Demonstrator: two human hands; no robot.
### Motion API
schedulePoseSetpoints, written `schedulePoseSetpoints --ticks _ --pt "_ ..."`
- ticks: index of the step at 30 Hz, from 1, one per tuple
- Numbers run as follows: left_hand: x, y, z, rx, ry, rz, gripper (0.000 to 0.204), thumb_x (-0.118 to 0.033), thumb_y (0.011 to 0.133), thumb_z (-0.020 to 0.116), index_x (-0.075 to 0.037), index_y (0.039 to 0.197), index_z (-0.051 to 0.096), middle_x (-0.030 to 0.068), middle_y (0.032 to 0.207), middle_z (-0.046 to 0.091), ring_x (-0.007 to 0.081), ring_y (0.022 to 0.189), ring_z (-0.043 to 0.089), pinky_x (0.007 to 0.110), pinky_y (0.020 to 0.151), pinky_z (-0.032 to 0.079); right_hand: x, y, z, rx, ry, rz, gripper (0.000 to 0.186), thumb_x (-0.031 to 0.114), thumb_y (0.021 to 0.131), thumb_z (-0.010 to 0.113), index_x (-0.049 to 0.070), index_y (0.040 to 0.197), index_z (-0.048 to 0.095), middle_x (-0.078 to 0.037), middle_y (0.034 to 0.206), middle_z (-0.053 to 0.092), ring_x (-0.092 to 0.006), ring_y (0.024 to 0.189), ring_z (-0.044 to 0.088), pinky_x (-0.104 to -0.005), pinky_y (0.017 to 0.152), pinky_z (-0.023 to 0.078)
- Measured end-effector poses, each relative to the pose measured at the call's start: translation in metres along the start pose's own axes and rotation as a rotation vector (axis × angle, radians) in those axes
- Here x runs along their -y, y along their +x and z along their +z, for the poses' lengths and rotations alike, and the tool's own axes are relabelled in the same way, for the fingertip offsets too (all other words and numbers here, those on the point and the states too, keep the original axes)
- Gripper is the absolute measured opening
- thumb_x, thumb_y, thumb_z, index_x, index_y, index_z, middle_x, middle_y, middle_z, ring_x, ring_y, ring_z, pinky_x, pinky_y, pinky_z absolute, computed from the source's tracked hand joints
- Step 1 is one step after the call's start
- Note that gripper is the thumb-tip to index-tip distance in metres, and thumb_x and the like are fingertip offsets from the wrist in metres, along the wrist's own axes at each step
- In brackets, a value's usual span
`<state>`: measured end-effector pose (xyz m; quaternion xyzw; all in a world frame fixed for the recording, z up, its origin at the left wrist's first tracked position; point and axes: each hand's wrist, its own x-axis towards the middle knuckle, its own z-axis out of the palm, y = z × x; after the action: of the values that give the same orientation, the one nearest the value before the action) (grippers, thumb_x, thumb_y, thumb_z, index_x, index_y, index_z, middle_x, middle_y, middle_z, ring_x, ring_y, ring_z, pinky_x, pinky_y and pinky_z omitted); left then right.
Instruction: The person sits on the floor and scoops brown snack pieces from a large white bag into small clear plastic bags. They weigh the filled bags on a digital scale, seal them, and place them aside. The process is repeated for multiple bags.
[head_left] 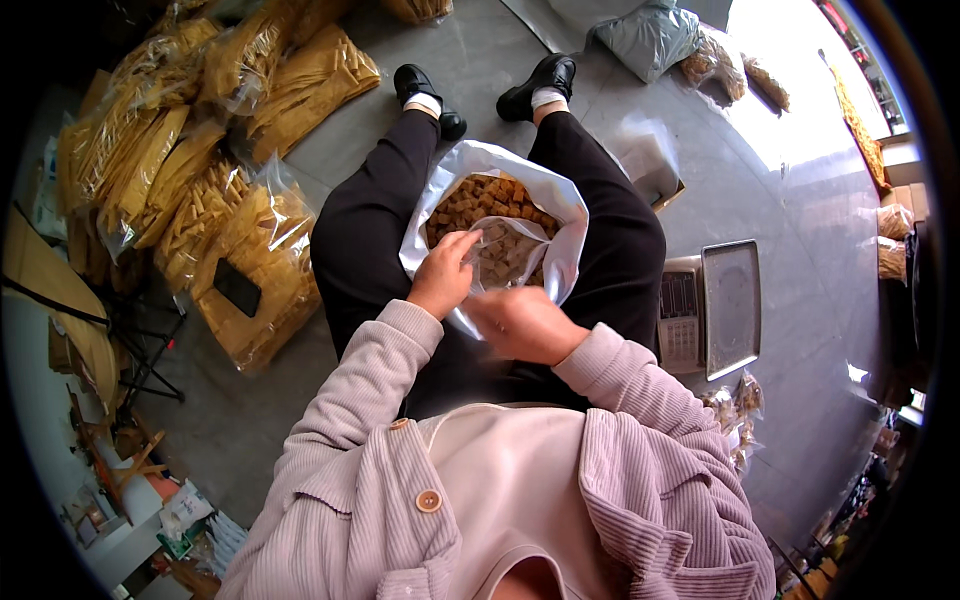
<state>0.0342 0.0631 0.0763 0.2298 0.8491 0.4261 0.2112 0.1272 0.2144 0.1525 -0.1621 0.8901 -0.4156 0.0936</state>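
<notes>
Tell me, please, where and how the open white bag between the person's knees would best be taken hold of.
I would pinch the white bag by its far rim, coming from above: that thin edge stands beyond the brown cubes and looks free, while the left fingers and blurred right fingers crowd the near side and the legs flank it.

Single view: left fisheye on my head, pointing steeply down. Upright, unmirrored, so frame left is my left. My jacket (370, 500) comes in at the bottom edge, close to the lens; my left hand (445, 272) and right hand (527, 325) sit near mid-frame, shoes (537, 90) up top, farther off. Wide enough for floor (810, 250) both sides. Corners go black.
</notes>
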Motion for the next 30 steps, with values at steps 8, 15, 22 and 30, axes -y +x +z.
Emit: schedulePoseSetpoints --ticks 8,15,22,30 --pt "0.011 0.004 -0.01 0.044 -0.134 0.126 0.052 0.008 0.077 0.053 -0.005 0.126 0.059 0.0096 0.119 0.06 0.0211 0.11 0.06 0.028 0.091 0.048 -0.063 0.029 0.008 -0.179 -0.518 0.19 0.043 0.014 0.082 0.06 0.004 0.123 0.054 -0.02 0.098 0.067 -0.0326 0.098 0.066 -0.0389 0.085 0.052" --pt "0.028 0.006 -0.004 0.095 -0.098 -0.111 0.048 0.005 0.075 0.054 -0.002 0.121 0.063 0.0086 0.111 0.059 0.0166 0.086 0.057 0.026 0.083 0.048 -0.065 0.04 0.005 0.443 -0.072 0.336 0.073 0.028 0.071 0.074 0.005 0.135 0.047 -0.025 0.104 0.067 -0.0362 0.1 0.065 -0.0382 0.089 0.05" --pt "0.027 0.014 0.01 0.137 0.212 -0.155 0.042 0.0 0.078 0.052 -0.005 0.118 0.065 0.0181 0.112 0.059 0.0377 0.104 0.058 0.041 0.09 0.047 -0.101 0.046 0.029 0.25 -0.132 0.5 0.047 0.019 0.075 0.069 0.012 0.121 0.064 -0.019 0.099 0.069 -0.0347 0.096 0.066 -0.0391 0.087 0.051" --pt "0.032 0.013 0.015 0.148 0.254 -0.131 0.042 -0.001 0.078 0.054 -0.009 0.117 0.065 0.0183 0.113 0.059 0.0386 0.107 0.058 0.043 0.091 0.048 -0.124 0.068 0.012 -0.411 0.081 0.305 0.017 0.012 0.081 0.061 0.002 0.092 0.069 -0.023 0.083 0.067 -0.0401 0.084 0.066 -0.0437 0.077 0.053"
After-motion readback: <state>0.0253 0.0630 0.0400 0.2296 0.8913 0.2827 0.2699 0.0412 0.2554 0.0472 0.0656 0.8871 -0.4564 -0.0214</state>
